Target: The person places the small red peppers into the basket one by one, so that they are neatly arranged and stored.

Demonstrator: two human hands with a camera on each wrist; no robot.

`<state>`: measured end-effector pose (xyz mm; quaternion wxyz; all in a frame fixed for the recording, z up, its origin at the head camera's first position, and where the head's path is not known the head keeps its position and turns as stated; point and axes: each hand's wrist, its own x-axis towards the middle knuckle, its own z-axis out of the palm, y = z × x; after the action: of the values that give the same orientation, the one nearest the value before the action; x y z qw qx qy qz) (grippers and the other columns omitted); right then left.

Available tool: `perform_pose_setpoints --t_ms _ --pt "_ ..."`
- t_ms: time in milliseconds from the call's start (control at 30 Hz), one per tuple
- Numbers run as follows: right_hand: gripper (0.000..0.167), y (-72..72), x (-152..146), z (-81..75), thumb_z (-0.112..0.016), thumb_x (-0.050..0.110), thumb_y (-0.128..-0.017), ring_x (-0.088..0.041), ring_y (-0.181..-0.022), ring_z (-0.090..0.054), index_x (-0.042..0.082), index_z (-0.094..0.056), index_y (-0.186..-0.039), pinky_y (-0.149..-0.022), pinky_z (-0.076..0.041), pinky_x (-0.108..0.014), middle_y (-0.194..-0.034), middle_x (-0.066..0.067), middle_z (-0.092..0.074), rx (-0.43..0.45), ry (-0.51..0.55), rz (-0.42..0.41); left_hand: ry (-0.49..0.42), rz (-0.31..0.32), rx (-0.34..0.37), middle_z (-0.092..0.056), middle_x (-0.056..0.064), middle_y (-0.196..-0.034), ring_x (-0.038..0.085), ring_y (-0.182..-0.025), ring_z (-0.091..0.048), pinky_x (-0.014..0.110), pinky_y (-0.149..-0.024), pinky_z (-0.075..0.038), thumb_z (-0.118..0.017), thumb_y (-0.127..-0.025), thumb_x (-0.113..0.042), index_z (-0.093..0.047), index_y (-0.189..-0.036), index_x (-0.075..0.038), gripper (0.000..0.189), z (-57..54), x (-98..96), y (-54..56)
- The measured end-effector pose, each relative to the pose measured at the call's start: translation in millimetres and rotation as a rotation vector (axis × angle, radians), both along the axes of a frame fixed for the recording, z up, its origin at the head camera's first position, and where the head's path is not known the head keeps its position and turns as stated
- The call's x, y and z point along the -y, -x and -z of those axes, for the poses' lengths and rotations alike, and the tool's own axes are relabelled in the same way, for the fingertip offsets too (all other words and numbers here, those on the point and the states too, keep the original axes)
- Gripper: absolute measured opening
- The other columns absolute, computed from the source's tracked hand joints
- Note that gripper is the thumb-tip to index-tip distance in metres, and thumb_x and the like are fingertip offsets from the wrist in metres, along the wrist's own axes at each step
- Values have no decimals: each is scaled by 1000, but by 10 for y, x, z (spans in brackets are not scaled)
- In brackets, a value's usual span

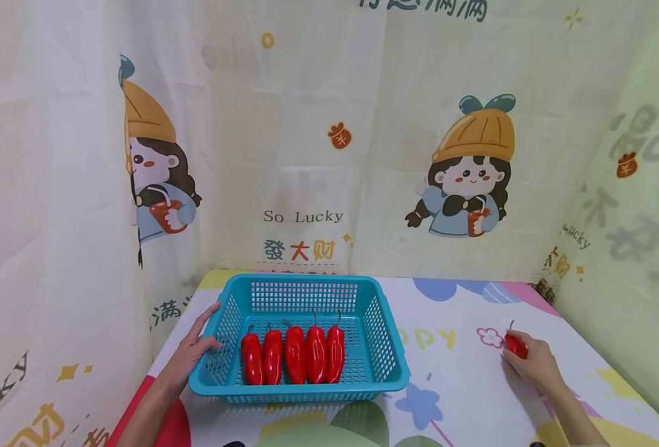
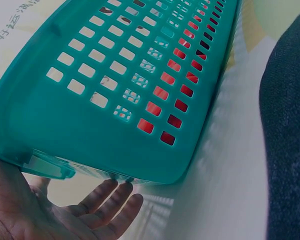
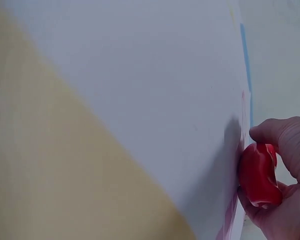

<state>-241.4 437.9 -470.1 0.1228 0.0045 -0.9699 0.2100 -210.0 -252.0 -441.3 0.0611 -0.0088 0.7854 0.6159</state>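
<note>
A blue-green plastic basket (image 1: 307, 390) with slotted walls stands on the table. Several glossy red chili peppers (image 1: 295, 357) lie side by side in it, stems toward the back. My left hand (image 1: 192, 347) holds the basket's left end, thumb over the rim; in the left wrist view, the fingers (image 2: 107, 212) curl against the outer side wall. Far to the right, my right hand (image 1: 537, 366) grips another red chili pepper (image 1: 516, 345) close over the table, its stem pointing up and away. The right wrist view shows this pepper (image 3: 259, 175) between thumb and fingers.
The table (image 1: 463, 397) has a white cover with coloured prints. Cloth curtains (image 1: 307, 155) with cartoon figures enclose the back and both sides. Dark clothing (image 2: 290, 130) fills the right edge of the left wrist view.
</note>
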Motion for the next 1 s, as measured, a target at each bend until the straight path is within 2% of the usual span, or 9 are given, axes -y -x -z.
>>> perform_pose_setpoints --t_ms 267,567,800,1000 --pt "59 11 5 -5 -69 13 -90 -59 -106 -45 -13 -45 -137 -80 -55 -65 -115 -44 -50 43 26 31 -2 2 -9 -2 25 -167 54 -146 -13 54 -97 -55 -54 -94 -11 -8 -166 -26 86 -6 -12 -16" --pt "56 -1 28 -4 -66 15 -93 -60 -107 -47 -13 -45 -137 -85 -53 -68 -117 -46 -50 16 47 62 -6 4 -11 -1 25 -167 54 -146 -13 54 -98 -54 -52 -95 -10 -8 -166 -26 85 -2 -1 -6" --pt "61 -40 112 -81 -64 18 -95 -60 -115 -40 -11 -40 -143 -88 -53 -68 -128 -46 -43 59 122 78 -4 -2 -3 0 25 -167 54 -147 -12 54 -99 -54 -54 -94 -10 -7 -166 -25 87 -7 4 1" --pt "61 -83 207 -125 -65 20 -97 -59 -118 -38 -10 -41 -145 -87 -54 -65 -131 -43 -43 46 137 65 -4 1 -10 1 25 -167 54 -147 -11 53 -98 -55 -55 -94 -10 -6 -166 -25 89 4 6 3"
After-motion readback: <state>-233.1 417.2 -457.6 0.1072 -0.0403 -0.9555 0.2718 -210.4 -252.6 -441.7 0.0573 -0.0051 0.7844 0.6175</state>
